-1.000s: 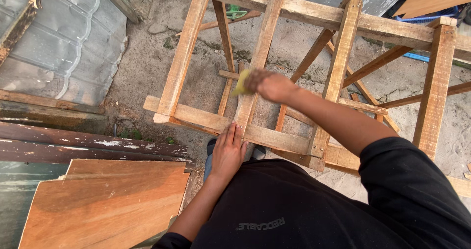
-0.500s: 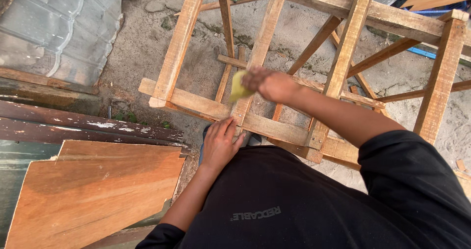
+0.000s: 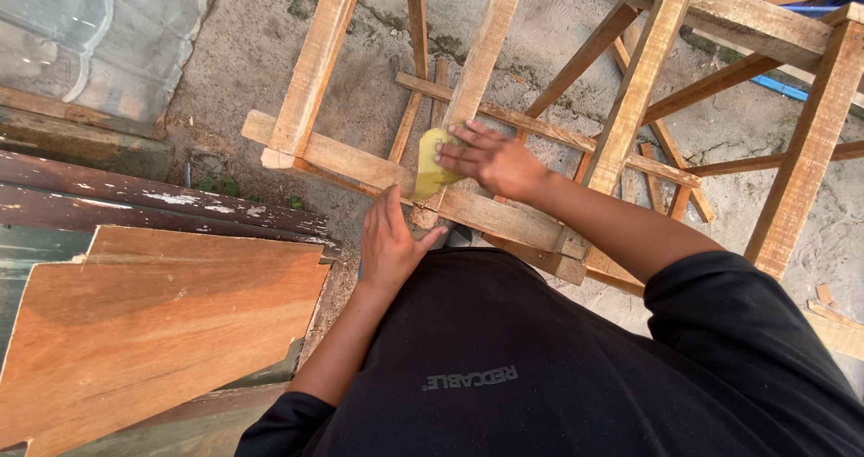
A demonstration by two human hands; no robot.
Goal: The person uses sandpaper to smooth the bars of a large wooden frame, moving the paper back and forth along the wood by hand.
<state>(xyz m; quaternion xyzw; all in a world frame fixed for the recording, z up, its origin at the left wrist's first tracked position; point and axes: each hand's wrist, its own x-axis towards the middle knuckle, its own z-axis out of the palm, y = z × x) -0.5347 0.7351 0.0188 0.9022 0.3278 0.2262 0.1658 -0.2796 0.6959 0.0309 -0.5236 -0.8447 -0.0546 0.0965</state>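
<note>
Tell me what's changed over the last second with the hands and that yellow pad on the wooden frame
The right hand has slid the yellow pad along the slat toward the person, down to where it meets the near rail. The left hand stays braced on that rail's edge, and the wooden frame has not shifted on the ground. The plywood sheet lies as before.

Right hand (image 3: pixel 490 158) presses what looks like yellow sandpaper (image 3: pixel 430 162) onto the wooden frame (image 3: pixel 335 156); left hand (image 3: pixel 389 241) braces it.

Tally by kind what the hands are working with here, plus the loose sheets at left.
Hands: 2, left, right
Yellow sanding pad: 1
Wooden frame: 1
Plywood sheet: 1
Corrugated sheet: 1
Total: 6
</note>
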